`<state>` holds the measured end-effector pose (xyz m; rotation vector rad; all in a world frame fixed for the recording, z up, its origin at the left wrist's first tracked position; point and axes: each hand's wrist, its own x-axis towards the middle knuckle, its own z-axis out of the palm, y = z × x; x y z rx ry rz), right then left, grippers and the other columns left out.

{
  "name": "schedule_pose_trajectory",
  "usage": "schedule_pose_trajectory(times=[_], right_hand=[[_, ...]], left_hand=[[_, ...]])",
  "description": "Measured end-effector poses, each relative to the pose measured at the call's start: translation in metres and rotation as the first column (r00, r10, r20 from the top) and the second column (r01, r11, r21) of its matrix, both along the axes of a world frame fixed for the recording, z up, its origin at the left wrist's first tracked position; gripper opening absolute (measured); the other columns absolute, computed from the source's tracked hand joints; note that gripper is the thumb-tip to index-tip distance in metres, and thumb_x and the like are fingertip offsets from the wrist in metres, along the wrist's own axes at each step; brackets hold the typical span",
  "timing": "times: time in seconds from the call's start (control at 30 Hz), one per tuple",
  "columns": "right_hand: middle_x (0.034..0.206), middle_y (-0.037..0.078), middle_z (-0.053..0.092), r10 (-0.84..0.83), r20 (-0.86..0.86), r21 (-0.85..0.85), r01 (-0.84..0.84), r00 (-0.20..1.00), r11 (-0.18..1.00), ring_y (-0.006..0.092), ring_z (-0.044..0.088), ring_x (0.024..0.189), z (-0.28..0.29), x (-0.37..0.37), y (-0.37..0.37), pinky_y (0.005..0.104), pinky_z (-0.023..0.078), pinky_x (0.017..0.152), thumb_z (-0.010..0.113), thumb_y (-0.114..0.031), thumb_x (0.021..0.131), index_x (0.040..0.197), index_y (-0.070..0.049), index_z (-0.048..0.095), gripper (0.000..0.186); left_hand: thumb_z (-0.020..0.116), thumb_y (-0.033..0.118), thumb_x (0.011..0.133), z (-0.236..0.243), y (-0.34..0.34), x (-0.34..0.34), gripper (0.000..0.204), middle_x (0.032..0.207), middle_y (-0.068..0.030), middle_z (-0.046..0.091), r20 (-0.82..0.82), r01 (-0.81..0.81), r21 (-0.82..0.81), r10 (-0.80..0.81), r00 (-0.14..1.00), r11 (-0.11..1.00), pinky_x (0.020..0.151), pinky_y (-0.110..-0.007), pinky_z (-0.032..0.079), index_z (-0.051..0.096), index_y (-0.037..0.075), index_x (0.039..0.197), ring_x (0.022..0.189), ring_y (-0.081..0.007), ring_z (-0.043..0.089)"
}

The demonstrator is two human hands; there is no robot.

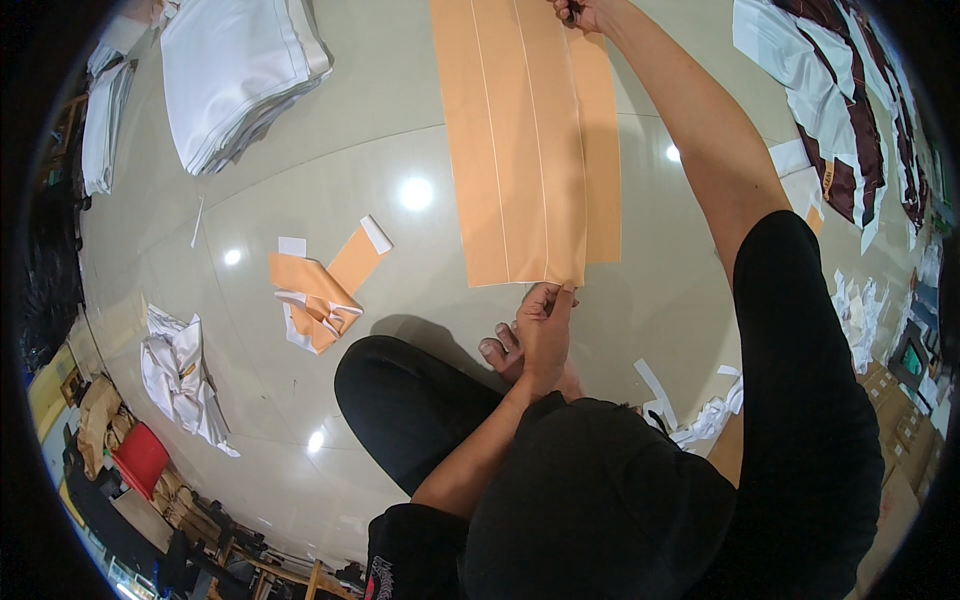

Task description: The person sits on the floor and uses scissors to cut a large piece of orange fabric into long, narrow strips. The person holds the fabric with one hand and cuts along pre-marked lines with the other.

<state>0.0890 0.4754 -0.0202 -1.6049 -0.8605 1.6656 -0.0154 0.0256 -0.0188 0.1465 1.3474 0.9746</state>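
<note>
A long orange fabric piece (510, 180) with thin pale lengthwise lines lies on the floor before me, its far end cut off by the frame's upper edge. My left hand (548, 315) pinches its near right corner between thumb and fingers. Along the right side, another orange strip (602, 170) shows from beneath it. At the far right edge of the fabric, my right hand (588, 14) is closed around a small dark object (572, 12). That object is partly hidden by the fingers and the frame edge, so its kind is unclear.
Crumpled orange and white scraps (320, 300) lie left of the fabric. A thick stack of white cloth (240, 85) is at the far left, a white bundle (182, 370) nearer. White and maroon cloths (840, 100) lie far right; white offcuts (710, 415) sit beside me.
</note>
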Motion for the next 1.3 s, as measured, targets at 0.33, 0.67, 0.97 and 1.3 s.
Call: schedule_pose_trajectory(times=[0.33, 0.67, 0.97, 1.3], right_hand=[[0.055, -0.004, 0.050, 0.012, 0.012, -0.014, -0.012, 1.000, 1.000, 0.0073, 0.041, 0.043, -0.007, 0.005, 0.008, 0.0248, 0.034, 0.040, 0.063, -0.018, 0.093, 0.070, -0.014, 0.056, 0.025], [0.056, -0.004, 0.050, 0.008, -0.047, 0.038, -0.007, 0.999, 0.999, 0.0075, 0.041, 0.044, -0.006, 0.005, 0.010, 0.0237, 0.035, 0.040, 0.065, -0.020, 0.092, 0.071, -0.014, 0.057, 0.024], [0.055, -0.004, 0.050, 0.006, -0.061, 0.014, -0.005, 0.998, 1.000, 0.0071, 0.041, 0.043, -0.022, 0.003, 0.023, 0.0233, 0.036, 0.039, 0.065, -0.021, 0.092, 0.070, -0.014, 0.056, 0.024], [0.054, -0.004, 0.050, 0.021, -0.084, -0.001, -0.021, 0.996, 1.000, 0.0077, 0.043, 0.042, -0.023, 0.005, 0.027, 0.0259, 0.038, 0.038, 0.065, -0.019, 0.091, 0.070, -0.013, 0.056, 0.024]], left_hand=[[0.063, 0.012, 0.097, -0.001, 0.000, 0.001, 0.017, 0.075, 0.0019, 0.060, -0.007, 0.006, 0.005, -0.006, 1.000, 1.000, 0.067, -0.019, 0.040, 0.063, 0.002, 0.082, 0.071, -0.0030, 0.052], [0.063, 0.012, 0.097, 0.000, 0.000, 0.000, 0.017, 0.076, 0.0025, 0.059, 0.001, 0.006, 0.005, -0.006, 1.000, 1.000, 0.066, -0.019, 0.039, 0.063, 0.002, 0.083, 0.070, -0.0029, 0.050], [0.064, 0.017, 0.097, -0.004, -0.002, 0.001, 0.015, 0.076, 0.0022, 0.060, -0.028, 0.015, 0.052, -0.014, 1.000, 0.999, 0.056, -0.018, 0.034, 0.064, 0.005, 0.087, 0.061, -0.0022, 0.044], [0.062, 0.013, 0.098, 0.003, 0.003, -0.002, 0.017, 0.077, 0.0029, 0.058, -0.010, 0.037, 0.040, -0.037, 0.999, 0.999, 0.066, -0.019, 0.038, 0.063, 0.001, 0.085, 0.072, -0.0033, 0.050]])
